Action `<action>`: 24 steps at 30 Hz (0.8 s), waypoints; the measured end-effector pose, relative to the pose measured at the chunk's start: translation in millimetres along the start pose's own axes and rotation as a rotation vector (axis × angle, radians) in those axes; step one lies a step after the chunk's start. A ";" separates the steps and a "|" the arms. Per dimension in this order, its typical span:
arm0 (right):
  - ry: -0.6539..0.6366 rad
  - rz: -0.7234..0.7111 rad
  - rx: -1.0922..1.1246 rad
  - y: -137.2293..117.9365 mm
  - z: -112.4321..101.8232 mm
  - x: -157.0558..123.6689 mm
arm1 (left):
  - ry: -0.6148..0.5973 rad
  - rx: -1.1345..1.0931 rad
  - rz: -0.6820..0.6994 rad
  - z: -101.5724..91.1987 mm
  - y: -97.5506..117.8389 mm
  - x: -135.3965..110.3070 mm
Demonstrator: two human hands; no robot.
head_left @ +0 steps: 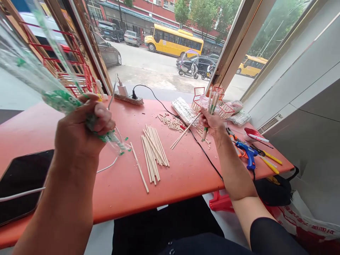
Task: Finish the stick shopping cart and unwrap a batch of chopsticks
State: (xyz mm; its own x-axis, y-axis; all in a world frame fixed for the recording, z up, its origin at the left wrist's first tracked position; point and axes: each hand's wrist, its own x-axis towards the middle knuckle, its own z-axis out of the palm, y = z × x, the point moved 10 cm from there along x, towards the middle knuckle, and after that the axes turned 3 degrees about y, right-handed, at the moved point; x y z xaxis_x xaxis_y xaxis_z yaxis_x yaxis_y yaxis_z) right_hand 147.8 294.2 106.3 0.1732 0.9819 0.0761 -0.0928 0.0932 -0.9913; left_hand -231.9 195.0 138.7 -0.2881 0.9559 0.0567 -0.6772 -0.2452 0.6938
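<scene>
My left hand (86, 120) is closed around a clear plastic wrapper (60, 97) with green print, held up above the left part of the table. The wrapper trails off to the upper left and its torn end hangs below my fist. In my right hand (212, 122) is a bundle of wooden chopsticks (212, 102), some with green paper on them; a pair sticks out toward the lower left. Between my hands a pile of loose wooden sticks (154, 152) lies on the table, with one single stick (139, 168) apart to its left.
On the red table (186, 177) are short cut pieces (170, 122), a wrapped packet (184, 109), a power strip (129, 99) and a black cable. A blue glue gun (248, 152), pliers (265, 154) and a red bowl (252, 134) are at right. A black tablet (23, 184) lies at left.
</scene>
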 end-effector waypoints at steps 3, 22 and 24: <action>-0.215 0.093 -0.157 25.3 42.3 -17.7 | -0.055 0.116 -0.101 -3.9 -28.3 6.9; -0.466 0.025 -0.125 28.3 111.1 -75.3 | -0.380 0.425 -0.527 8.8 -151.5 -31.0; -0.490 -0.004 -0.135 26.0 119.0 -83.7 | -0.386 0.423 -0.521 9.2 -155.5 -32.9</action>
State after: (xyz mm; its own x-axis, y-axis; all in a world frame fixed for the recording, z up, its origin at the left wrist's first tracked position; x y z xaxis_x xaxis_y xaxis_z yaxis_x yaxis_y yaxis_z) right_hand 14.3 234.0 86.8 -0.3097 0.9466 0.0895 0.0402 0.1070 -0.9934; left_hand -110.9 203.2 35.6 0.3060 0.9386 -0.1596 -0.3219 0.2597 0.9105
